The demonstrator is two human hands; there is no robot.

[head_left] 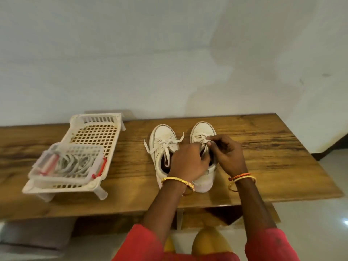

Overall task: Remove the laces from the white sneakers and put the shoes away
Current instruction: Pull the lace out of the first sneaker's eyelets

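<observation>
Red sleeves reach over the near table [263,166] edge. Both hands work on the right sneaker [204,132]: the left hand [188,162] curls at its opening, the right hand [228,155] has its grip pinched on the lace [204,142]. Just left stands the other sneaker [162,146], still laced and loosely tied. Further left sits a white rack [98,132] carrying a clear box [66,162] of laces.

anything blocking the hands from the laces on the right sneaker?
Nothing visible. Both the left hand and right hand are already on the right sneaker, fingers pinching its lace.
</observation>
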